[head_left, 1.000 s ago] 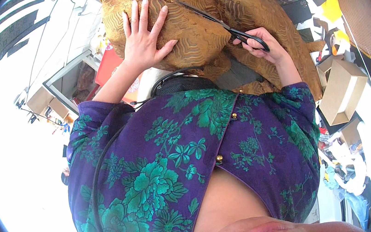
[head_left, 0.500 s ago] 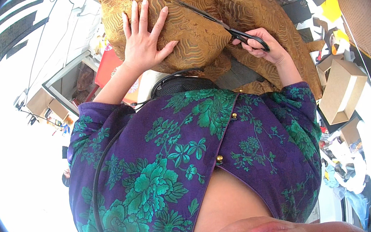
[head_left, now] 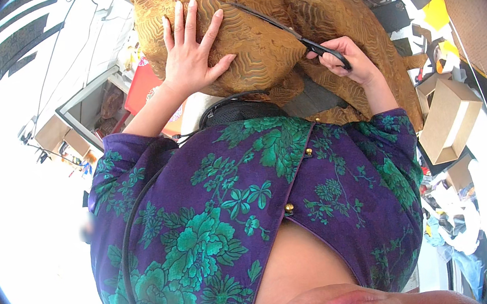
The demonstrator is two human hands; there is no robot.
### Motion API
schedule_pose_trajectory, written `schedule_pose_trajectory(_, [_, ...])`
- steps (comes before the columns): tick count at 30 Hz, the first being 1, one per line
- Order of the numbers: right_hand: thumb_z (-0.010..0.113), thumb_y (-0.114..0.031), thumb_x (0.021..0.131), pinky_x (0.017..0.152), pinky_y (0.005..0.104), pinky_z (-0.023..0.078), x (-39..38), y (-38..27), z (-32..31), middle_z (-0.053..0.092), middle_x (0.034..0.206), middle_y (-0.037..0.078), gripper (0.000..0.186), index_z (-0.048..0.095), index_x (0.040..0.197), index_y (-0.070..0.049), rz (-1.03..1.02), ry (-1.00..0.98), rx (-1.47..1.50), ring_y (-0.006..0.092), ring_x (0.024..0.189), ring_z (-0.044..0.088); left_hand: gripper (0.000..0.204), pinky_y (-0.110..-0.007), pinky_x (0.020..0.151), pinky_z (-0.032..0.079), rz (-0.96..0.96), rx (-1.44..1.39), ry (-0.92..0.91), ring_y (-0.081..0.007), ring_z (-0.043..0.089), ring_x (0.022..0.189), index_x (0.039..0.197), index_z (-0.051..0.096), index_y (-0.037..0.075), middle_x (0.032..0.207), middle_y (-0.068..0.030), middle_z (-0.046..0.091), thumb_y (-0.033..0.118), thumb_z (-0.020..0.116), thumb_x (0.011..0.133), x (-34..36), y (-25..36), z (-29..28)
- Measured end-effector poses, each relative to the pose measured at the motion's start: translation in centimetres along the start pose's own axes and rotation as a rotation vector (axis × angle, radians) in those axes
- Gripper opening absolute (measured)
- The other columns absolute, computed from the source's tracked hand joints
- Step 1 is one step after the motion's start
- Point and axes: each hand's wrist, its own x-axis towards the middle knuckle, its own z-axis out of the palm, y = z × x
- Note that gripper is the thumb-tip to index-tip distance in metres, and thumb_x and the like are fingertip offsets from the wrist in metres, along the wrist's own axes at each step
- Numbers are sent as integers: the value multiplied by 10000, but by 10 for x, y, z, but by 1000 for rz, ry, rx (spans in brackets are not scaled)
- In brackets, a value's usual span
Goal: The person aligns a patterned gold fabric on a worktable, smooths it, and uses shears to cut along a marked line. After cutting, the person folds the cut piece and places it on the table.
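Golden-brown fabric with a wavy raised pattern [head_left: 264,46] lies spread in front of me. My left hand [head_left: 188,55] presses flat on it at the left, fingers spread. At the right, my right hand [head_left: 348,57] grips black-handled scissors [head_left: 321,48] by their loops. Their long, dark blades reach up and left along an edge of the fabric, and look nearly closed. Folds of the same cloth hang beside and below the right hand. Whether the lower blade sits under the cloth is hard to make out.
At the right, open cardboard boxes [head_left: 451,117] stand near scattered scraps, with a yellow piece [head_left: 435,13] among them. A red item [head_left: 148,91] lies beyond my left forearm. A black mesh bag [head_left: 241,109] sits against my front.
The scissors' handles have come a little closer together in my right hand, and the blades look more closed. My left hand stays almost in place on the fabric.
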Motion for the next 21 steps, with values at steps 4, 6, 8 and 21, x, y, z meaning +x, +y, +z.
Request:
schedule_pose_trajectory(4, [705, -293, 898, 397, 160, 230, 10, -9, 8, 493, 646, -61, 320, 663, 995, 8, 5, 11, 34, -6, 474, 381, 795, -623, 1134, 65, 4, -7, 7, -479, 128, 1439, 1505, 360, 178, 1549, -279, 183, 600, 540, 855, 1, 0, -1])
schedule_pose_trajectory(6, [705, -281, 902, 394, 158, 232, 13, -14, 12, 486, 645, -64, 260, 620, 850, -41, 17, 22, 45, -7, 472, 385, 796, -623, 1134, 67, 7, -7, 9, -479, 130, 1439, 1505, 360, 179, 1547, -280, 185, 599, 540, 854, 2, 2, -1])
schedule_pose_trajectory(8, [709, -277, 901, 393, 157, 233, 12, -18, 15, 480, 643, -67, 261, 601, 814, -56, 22, 24, 44, -8, 471, 383, 796, -623, 1134, 69, 8, -4, 8, -479, 131, 1439, 1505, 360, 180, 1546, -281, 186, 599, 541, 853, 3, 6, -2])
schedule_pose_trajectory(21, [734, -288, 879, 393, 164, 232, 22, -26, 21, 484, 633, -78, 255, 645, 843, -52, 11, 67, -12, -6, 457, 387, 796, -617, 1139, 68, -5, 0, -9, -478, 120, 1442, 1509, 351, 195, 1553, -273, 178, 612, 529, 854, 4, 5, -1])
